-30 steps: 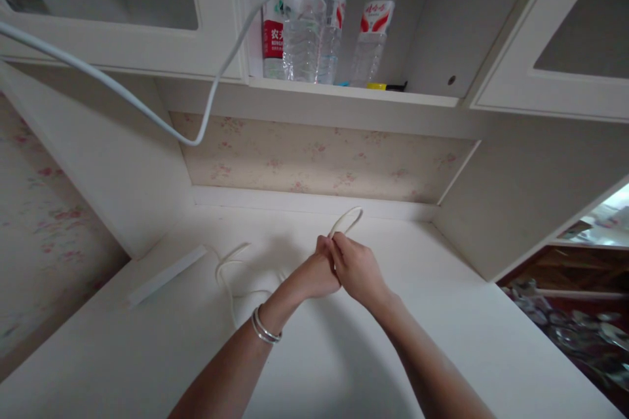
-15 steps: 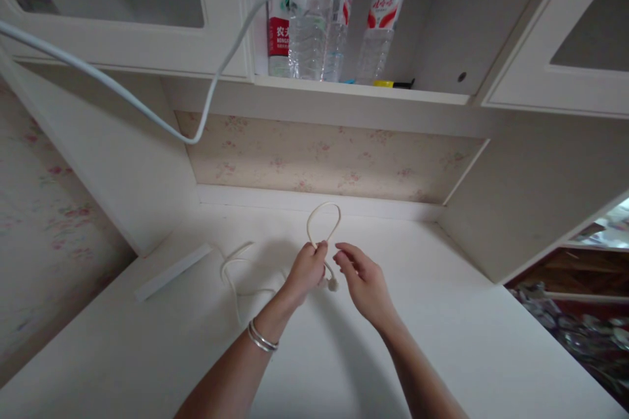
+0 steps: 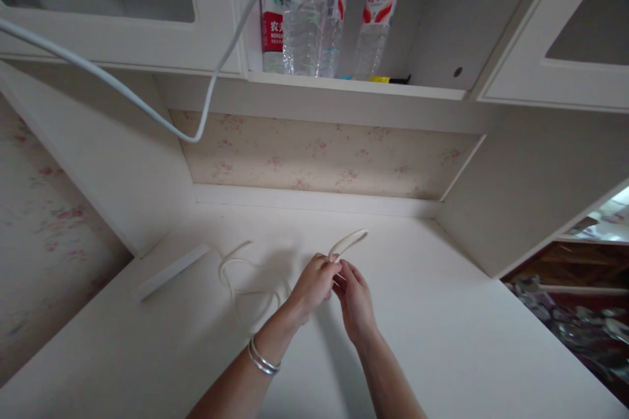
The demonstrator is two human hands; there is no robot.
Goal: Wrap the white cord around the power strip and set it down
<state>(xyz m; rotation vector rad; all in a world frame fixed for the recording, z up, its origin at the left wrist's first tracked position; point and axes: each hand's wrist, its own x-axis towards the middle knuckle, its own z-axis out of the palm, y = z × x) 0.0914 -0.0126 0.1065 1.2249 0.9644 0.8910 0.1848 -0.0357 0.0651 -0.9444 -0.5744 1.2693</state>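
Our left hand [image 3: 314,283] pinches a thin, looped, cream-white, plastic-looking cord [image 3: 362,234], its loop beyond the fingertips; our right hand [image 3: 356,304], fingers curled, sits just beside it, its grip unclear to us.

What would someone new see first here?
Probably the left hand and right hand, close together above the white desktop, with a loop of pale cord sticking out. Then the white cable curving across the upper left, and the plastic bottles on the shelf at the top.
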